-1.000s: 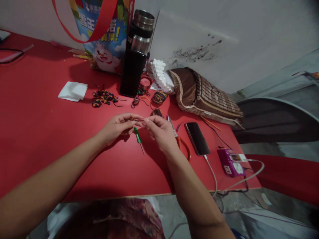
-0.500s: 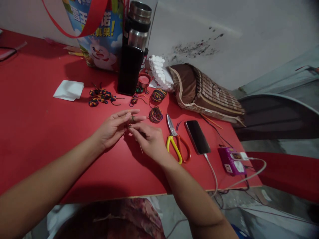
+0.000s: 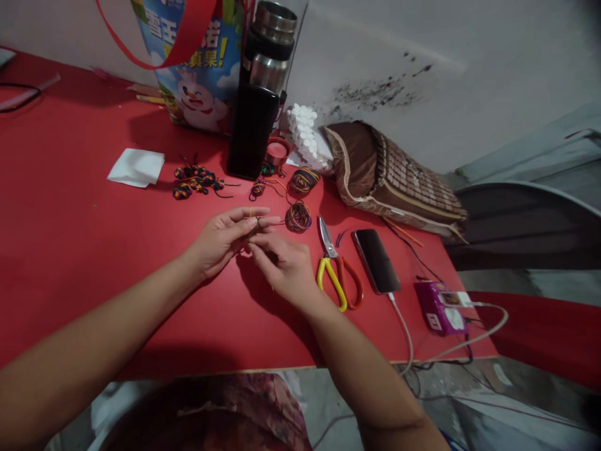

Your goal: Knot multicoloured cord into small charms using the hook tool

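Left hand (image 3: 224, 237) pinches cord (image 3: 254, 226), fingers straight. Right hand (image 3: 284, 268) closed on the same cord, touching left. Coil (image 3: 298, 217) and scissors (image 3: 336, 275) beside, on worktop (image 3: 70, 232).

Over the red desk (image 3: 70, 207), the left grip (image 3: 224, 237) and right grip (image 3: 285, 268) meet fingertip to fingertip on a thin cord (image 3: 278, 222) leading to a multicoloured coil (image 3: 297, 217). Yellow-and-red scissors (image 3: 331, 254) lie just beside the right grip, with a phone (image 3: 375, 260) beyond them.

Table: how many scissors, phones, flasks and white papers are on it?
scissors: 1
phone: 1
flask: 1
white paper: 1
Total: 4
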Demonstrator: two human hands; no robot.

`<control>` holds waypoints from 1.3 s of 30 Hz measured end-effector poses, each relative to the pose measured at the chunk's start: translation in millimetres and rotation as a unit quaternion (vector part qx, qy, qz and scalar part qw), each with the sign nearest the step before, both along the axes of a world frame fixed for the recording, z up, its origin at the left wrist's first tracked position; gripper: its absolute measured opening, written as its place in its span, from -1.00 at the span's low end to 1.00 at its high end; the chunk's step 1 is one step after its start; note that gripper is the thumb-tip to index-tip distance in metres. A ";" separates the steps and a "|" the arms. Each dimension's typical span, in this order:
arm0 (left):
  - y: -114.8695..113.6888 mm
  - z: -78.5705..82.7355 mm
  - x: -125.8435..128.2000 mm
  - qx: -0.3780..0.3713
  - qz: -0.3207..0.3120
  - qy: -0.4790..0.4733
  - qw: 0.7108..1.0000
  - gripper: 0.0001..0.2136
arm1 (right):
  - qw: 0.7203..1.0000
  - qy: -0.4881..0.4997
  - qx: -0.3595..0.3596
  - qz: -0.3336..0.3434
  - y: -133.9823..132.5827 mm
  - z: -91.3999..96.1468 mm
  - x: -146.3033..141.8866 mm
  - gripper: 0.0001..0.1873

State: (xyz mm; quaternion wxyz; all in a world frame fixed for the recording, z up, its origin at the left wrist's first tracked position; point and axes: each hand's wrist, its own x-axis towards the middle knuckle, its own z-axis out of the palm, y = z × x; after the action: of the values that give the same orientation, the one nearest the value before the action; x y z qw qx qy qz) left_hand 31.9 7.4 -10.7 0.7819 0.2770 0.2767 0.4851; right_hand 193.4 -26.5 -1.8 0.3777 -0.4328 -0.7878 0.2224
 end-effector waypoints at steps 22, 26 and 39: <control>-2.3 3.2 -0.9 -0.010 -0.014 -0.025 1.000 -0.79 | 0.998 -0.042 0.046 0.028 -0.1 -2.2 0.7 -0.81; -1.7 3.3 -2.5 -0.003 -0.020 -0.033 0.999 -0.76 | 0.997 -0.065 0.024 0.027 0.8 -3.2 1.5 -0.78; 1.3 3.1 -4.4 -0.033 -0.018 -0.069 0.997 -0.81 | 0.999 -0.029 0.033 0.030 -1.3 4.1 1.9 -0.85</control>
State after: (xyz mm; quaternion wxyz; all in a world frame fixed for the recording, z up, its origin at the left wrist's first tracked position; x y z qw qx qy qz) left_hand 27.5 8.8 -7.6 0.8165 0.2213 0.2327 0.4797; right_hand 195.3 -27.9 2.4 0.3621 -0.4030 -0.8176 0.1951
